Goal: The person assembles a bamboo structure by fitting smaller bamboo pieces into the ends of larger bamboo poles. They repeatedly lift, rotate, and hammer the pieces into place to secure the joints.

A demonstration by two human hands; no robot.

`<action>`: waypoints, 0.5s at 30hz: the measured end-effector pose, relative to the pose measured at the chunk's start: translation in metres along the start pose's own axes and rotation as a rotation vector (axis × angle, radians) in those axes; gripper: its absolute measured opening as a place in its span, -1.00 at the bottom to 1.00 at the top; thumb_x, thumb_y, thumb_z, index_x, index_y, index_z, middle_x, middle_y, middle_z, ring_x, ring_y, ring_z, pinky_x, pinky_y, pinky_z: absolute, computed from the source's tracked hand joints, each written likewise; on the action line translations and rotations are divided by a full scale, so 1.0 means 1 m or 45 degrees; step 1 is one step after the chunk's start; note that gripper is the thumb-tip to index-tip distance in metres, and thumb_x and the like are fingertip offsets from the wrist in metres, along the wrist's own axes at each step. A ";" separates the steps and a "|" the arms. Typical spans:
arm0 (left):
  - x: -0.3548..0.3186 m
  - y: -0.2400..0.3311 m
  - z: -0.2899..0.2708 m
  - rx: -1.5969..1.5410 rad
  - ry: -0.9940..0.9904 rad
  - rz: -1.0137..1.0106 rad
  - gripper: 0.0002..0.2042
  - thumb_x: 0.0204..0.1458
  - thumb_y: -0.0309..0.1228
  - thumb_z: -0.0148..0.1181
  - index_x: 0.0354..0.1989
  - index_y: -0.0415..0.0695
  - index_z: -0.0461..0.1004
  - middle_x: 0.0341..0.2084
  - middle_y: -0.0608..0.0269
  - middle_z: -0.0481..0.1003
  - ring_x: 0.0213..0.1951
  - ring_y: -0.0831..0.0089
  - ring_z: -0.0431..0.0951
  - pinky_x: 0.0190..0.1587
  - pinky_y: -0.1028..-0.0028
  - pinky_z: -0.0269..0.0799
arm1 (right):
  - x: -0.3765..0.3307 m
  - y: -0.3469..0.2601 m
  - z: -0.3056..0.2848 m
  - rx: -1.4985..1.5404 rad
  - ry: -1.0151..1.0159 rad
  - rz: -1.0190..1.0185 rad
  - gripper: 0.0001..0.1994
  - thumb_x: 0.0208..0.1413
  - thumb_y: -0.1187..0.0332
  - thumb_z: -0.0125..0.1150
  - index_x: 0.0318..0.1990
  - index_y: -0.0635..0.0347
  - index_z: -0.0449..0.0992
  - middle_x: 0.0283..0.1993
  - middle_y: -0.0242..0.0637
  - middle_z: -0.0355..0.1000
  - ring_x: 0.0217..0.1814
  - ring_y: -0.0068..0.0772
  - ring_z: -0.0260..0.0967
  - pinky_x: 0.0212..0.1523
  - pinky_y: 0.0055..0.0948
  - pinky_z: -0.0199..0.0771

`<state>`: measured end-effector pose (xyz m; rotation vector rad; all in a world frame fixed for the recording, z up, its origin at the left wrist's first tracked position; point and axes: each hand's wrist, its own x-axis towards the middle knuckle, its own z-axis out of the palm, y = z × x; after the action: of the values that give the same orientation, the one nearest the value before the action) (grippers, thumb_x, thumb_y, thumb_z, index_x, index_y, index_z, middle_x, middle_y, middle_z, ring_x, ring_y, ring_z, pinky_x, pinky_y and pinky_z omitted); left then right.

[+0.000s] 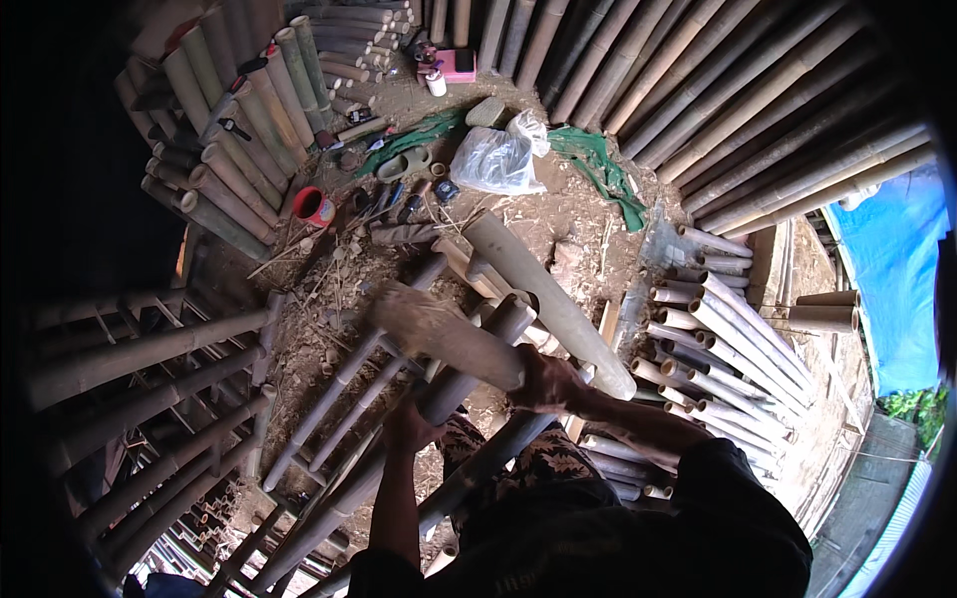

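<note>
My right hand [548, 384] is closed around the near end of a thick brown wooden club [444, 337], which is blurred at its far left end. The club lies across my view, over a dark bamboo pole [454, 394]. Lower left, my left hand [409, 427] is wrapped around that pole, which slants from the lower left up to the middle. Just beyond the club, a thick pale grey-brown bamboo pole [548, 304] slopes down to the right. Whether the club touches the dark pole I cannot tell.
Bamboo poles [688, 75] lean in a row at the far right, with stacked tubes [728, 349] below. Shavings litter the dirt ground around a red cup [314, 206], a clear plastic bag [498, 159] and sandals [404, 164]. A bamboo frame [150, 359] stands left.
</note>
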<state>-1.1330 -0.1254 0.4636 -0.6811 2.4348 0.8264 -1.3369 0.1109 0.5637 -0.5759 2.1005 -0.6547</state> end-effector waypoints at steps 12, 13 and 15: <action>0.009 -0.003 0.003 0.084 0.014 -0.107 -0.14 -0.51 -0.08 0.53 0.08 -0.18 0.36 -0.07 -0.10 0.50 -0.02 -0.03 0.53 0.04 0.12 0.45 | 0.016 0.022 -0.012 -0.139 -0.192 0.135 -0.39 -0.16 0.12 0.27 0.01 0.30 0.25 -0.36 0.10 0.51 -0.31 0.13 0.52 -0.33 -0.05 0.50; 0.010 -0.001 0.001 0.084 0.074 -0.065 -0.15 -0.53 -0.09 0.55 0.06 -0.18 0.37 -0.08 -0.10 0.50 -0.03 -0.02 0.53 0.03 0.12 0.44 | 0.012 0.025 -0.006 -0.117 -0.141 0.072 -0.39 -0.16 0.14 0.27 0.02 0.30 0.25 -0.36 0.10 0.51 -0.32 0.13 0.52 -0.34 -0.06 0.51; 0.004 0.000 0.004 0.134 0.100 -0.047 -0.21 -0.56 -0.11 0.58 -0.03 -0.19 0.45 -0.14 -0.08 0.54 -0.06 0.02 0.55 0.00 0.15 0.47 | -0.004 0.013 -0.009 0.078 0.020 -0.259 -0.41 -0.13 0.15 0.28 0.04 0.29 0.26 -0.33 0.11 0.51 -0.35 0.11 0.53 -0.37 -0.08 0.53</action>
<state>-1.1347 -0.1243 0.4586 -0.7293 2.5076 0.6637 -1.3443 0.1248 0.5622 -0.7590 2.0451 -0.8375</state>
